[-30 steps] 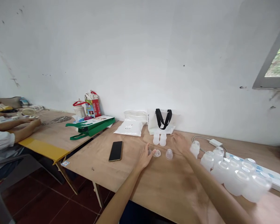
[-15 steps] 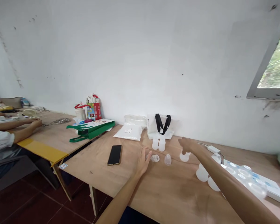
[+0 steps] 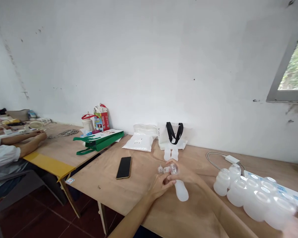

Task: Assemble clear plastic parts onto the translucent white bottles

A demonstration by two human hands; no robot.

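My right hand [image 3: 185, 175] grips a translucent white bottle [image 3: 181, 191] whose body hangs down below the hand, over the wooden table [image 3: 129, 191]. Beside it, my left hand [image 3: 160, 185] has its fingers closed at the bottle's top, where a small clear cap [image 3: 173, 169] shows. One small clear piece [image 3: 160, 169] lies on the table just left of the hands. Two small white bottles [image 3: 171, 153] stand behind, in front of a white bag with black handles [image 3: 173, 134].
A group of several translucent bottles [image 3: 250, 195] stands at the right by a white cable and adapter [image 3: 228, 159]. A black phone [image 3: 124, 167] lies to the left, white packets [image 3: 139, 142] behind it. On the neighbouring table lie a green bag [image 3: 99, 138] and another person's arms [image 3: 17, 142].
My right hand took one bottle from the group at the right and carried it to the middle. My left hand lifted from the table and met it, with a clear cap at the bottle's top.
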